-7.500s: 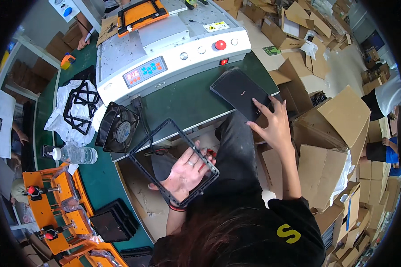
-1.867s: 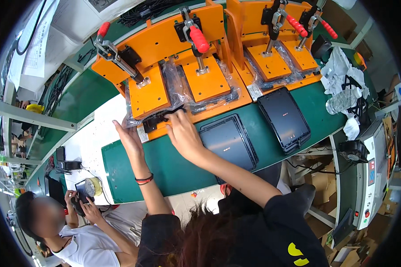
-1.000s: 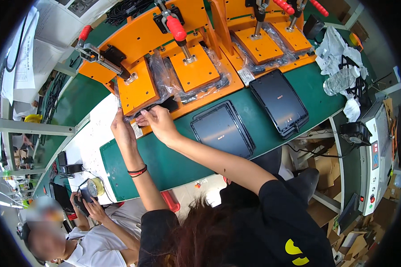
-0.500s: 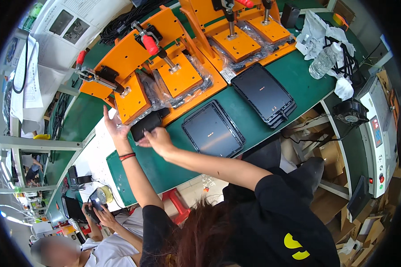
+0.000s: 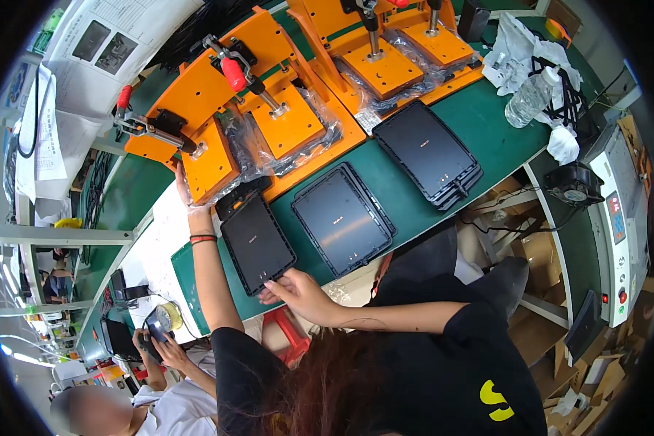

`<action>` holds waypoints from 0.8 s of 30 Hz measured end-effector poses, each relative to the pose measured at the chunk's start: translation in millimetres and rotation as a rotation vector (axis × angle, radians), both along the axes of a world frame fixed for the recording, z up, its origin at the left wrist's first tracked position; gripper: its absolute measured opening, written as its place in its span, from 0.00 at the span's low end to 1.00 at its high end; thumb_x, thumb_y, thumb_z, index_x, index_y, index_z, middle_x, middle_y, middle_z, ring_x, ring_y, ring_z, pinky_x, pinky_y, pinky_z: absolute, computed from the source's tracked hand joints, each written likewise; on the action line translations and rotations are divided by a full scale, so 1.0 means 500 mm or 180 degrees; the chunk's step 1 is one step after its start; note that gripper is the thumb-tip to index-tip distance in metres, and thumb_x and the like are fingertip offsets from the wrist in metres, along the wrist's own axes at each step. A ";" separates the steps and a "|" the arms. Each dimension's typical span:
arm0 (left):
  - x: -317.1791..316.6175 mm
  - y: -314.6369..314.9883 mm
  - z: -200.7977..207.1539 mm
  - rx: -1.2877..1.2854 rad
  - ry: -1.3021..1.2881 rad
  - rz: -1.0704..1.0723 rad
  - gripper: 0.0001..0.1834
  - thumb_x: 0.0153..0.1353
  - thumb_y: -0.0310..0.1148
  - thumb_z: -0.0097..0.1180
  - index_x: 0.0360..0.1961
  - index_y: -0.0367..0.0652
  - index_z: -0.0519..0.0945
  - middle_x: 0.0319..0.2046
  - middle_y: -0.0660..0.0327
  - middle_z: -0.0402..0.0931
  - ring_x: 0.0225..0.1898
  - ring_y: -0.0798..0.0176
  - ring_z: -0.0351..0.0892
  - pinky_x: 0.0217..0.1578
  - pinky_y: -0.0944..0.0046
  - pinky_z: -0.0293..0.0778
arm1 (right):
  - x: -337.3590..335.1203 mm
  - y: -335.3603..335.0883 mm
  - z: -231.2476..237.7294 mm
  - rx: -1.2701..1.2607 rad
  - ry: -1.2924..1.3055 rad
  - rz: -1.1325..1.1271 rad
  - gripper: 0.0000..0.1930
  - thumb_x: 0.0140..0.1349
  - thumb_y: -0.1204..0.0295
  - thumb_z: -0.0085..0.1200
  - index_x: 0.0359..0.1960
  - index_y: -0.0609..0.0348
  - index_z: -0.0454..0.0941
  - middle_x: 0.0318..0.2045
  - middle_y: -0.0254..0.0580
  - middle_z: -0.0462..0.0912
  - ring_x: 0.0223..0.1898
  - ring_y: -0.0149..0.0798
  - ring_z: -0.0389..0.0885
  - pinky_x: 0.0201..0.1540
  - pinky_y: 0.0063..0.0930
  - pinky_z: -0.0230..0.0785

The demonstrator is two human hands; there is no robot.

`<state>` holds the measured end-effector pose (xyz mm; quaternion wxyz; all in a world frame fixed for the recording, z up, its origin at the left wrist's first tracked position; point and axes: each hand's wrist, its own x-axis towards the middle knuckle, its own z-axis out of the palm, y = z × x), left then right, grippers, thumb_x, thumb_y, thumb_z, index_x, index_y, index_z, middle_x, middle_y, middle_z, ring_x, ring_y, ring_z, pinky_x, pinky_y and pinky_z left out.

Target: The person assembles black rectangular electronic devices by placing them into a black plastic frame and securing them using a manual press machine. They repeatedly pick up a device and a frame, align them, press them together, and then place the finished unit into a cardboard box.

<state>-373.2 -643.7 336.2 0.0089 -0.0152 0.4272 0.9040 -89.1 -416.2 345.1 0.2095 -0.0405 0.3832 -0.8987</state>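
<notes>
My right hand (image 5: 301, 294) pinches the near corner of a flat black rectangular housing (image 5: 256, 243) with a raised rim. The housing's far end lies close under the front of the orange press fixture (image 5: 211, 163). My left hand (image 5: 185, 192) is up against the left side of that fixture; its fingers are mostly hidden by the orange plate. A dark piece (image 5: 232, 200) partly shows between the plate and the housing. To the right lie a stack of similar black housings (image 5: 341, 218) and another such stack (image 5: 429, 152) on the green mat.
A second orange fixture (image 5: 381, 69) with toggle clamps stands at the back, plastic film under its plates. A plastic bottle (image 5: 527, 105) and crumpled white paper (image 5: 509, 58) sit at the far right. At lower left, a person (image 5: 171, 385) handles a dark device.
My right hand has moved toward me, drawing the black housing out from under the fixture onto the mat. My left hand has shifted further behind the orange plate's left edge.
</notes>
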 end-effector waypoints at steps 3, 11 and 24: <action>0.099 0.032 0.084 -0.0267 -0.0782 -0.0425 0.26 0.68 0.49 0.37 0.56 0.39 0.69 0.53 0.52 0.72 0.53 0.52 0.73 0.54 0.52 0.69 | 0.013 0.072 0.043 0.0237 -0.0007 0.0149 0.08 0.68 0.73 0.45 0.39 0.68 0.67 0.35 0.48 0.81 0.39 0.37 0.83 0.44 0.28 0.75; 0.041 0.102 0.409 -0.4062 0.1324 0.1458 0.32 0.70 0.50 0.27 0.59 0.31 0.64 0.49 0.51 0.76 0.51 0.56 0.72 0.57 0.59 0.62 | 0.037 0.235 0.137 0.0239 0.0044 0.0539 0.09 0.67 0.76 0.44 0.44 0.71 0.69 0.38 0.47 0.79 0.39 0.34 0.80 0.45 0.28 0.75; 0.114 0.229 0.370 -0.7218 0.3322 0.1242 0.13 0.64 0.31 0.45 0.45 0.40 0.79 0.41 0.52 0.79 0.48 0.51 0.76 0.52 0.57 0.68 | 0.035 0.352 0.129 0.0632 0.0144 -0.0282 0.09 0.67 0.78 0.43 0.44 0.73 0.70 0.38 0.51 0.80 0.40 0.36 0.81 0.46 0.29 0.75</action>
